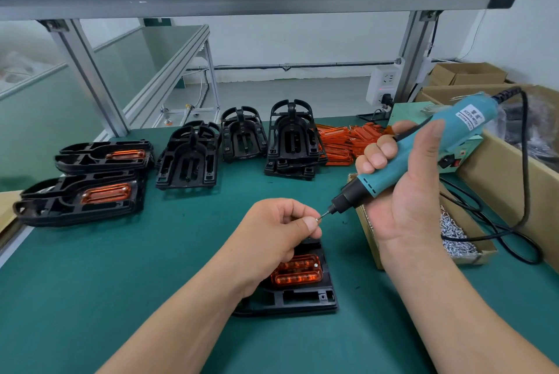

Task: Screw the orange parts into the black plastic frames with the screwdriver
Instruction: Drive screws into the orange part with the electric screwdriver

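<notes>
green surface (90,267) below; left fingers (308,224) pinch a tiny, likely slippery screw (317,219) at the bit (325,214), right fingers (378,158) wrap the screwdriver (423,149).

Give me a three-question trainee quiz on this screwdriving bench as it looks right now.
1. Multiple choice: what does the right hand grip? A) a blue electric screwdriver B) pliers C) a hammer
2. True or false: the left hand pinches a small screw at the screwdriver's bit tip.
3. Fill the gap: the loose screws lie in a cardboard ____ beside the right forearm.
Key: 1 A; 2 true; 3 box.
</notes>
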`<move>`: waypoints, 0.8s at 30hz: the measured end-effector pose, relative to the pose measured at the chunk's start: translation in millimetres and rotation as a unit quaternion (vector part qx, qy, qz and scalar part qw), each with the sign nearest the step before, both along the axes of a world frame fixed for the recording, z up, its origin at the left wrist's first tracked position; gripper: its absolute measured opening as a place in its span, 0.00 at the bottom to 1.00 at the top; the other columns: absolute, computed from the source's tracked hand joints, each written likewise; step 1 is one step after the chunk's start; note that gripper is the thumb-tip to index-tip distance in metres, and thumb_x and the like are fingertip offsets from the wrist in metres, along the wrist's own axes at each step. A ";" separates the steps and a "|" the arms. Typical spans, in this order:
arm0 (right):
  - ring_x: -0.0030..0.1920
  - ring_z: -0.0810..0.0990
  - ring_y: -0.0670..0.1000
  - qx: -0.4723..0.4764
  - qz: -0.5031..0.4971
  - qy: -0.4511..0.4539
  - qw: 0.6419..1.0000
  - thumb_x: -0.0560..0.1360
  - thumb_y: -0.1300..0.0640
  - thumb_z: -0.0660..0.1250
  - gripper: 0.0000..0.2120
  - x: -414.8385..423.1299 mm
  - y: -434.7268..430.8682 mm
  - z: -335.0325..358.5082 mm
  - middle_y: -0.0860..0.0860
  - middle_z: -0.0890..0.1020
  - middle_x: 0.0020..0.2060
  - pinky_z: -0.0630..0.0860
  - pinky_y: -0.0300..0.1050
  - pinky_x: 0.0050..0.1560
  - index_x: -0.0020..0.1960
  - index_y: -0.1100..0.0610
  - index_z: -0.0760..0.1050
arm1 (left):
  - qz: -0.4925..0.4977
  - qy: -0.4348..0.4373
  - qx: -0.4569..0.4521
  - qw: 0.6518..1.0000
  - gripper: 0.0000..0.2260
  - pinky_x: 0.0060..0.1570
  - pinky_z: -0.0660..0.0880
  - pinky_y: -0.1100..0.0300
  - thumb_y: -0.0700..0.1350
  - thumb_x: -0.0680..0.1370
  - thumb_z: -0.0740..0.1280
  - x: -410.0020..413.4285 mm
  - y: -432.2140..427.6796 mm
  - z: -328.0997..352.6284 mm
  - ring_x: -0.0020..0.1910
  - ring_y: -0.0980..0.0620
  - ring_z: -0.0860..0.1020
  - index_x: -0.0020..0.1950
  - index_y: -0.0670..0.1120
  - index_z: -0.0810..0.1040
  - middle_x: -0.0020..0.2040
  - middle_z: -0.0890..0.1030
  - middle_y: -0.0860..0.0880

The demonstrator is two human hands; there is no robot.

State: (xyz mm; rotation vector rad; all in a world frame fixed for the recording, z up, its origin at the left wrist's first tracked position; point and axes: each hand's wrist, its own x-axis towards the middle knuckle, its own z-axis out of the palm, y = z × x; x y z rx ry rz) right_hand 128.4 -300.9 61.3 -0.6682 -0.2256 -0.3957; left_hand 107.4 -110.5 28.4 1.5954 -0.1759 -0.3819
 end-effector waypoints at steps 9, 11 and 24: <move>0.33 0.70 0.46 0.025 0.010 0.022 0.999 0.76 0.38 0.69 0.18 0.5 4.3 -5.1 0.48 0.71 0.35 0.72 0.39 0.36 0.51 0.53 0.75 | -0.046 -0.036 0.061 0.996 0.06 0.27 0.64 0.66 0.44 0.78 0.70 1.1 6.5 4.9 0.27 0.58 0.66 0.47 0.53 0.86 0.44 0.88 0.48; 0.33 0.70 0.45 0.028 0.010 0.024 0.999 0.77 0.38 0.68 0.18 0.4 5.2 -5.3 0.48 0.70 0.36 0.72 0.39 0.37 0.51 0.54 0.75 | -0.051 -0.032 0.057 0.997 0.07 0.27 0.63 0.65 0.43 0.78 0.70 2.2 8.1 5.7 0.28 0.56 0.65 0.48 0.53 0.86 0.44 0.88 0.48; 0.33 0.70 0.46 0.018 0.028 0.055 0.998 0.80 0.38 0.66 0.19 -1.7 18.6 -12.6 0.48 0.70 0.35 0.73 0.39 0.35 0.51 0.54 0.74 | -0.046 -0.128 0.237 0.962 0.14 0.33 0.68 0.59 0.57 0.81 0.70 20.9 43.8 14.4 0.29 0.54 0.67 0.46 0.47 0.84 0.33 0.77 0.54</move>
